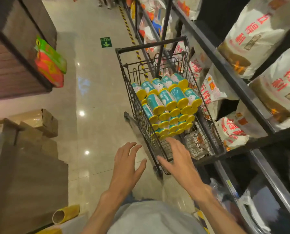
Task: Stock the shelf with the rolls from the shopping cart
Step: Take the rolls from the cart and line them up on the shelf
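Glossy beige floor tiles [97,92] run down a shop aisle, with a green arrow sticker [105,42] on them further ahead. Beside the aisle on the right stands a black metal shelf rack [225,65] loaded with large white sacks printed in red characters [252,39]. Parked just beside this rack is a black wire shopping cart [141,105], its long side running along the shelves. Inside the cart lie the teal-wrapped rolls with yellow round ends [168,100], stacked on their sides in several layers, the yellow ends facing the person. They fill the middle of the basket; the wrappers carry white cloud-like prints. Near the cart's closer end, a crumpled silvery packet [196,142] lies next to the stack.

Both of the person's hands reach forward, bare and holding nothing. The left hand [125,162] hovers over the floor to the left of the cart, fingers spread and straight. The right hand [176,157] is over the cart's near corner, fingers extended toward the lowest rolls; whether it touches the wire cannot be told.

On the left side sit brown cardboard boxes [44,122], a dark wooden unit [14,53] and a green and red packet [51,63] leaning against it
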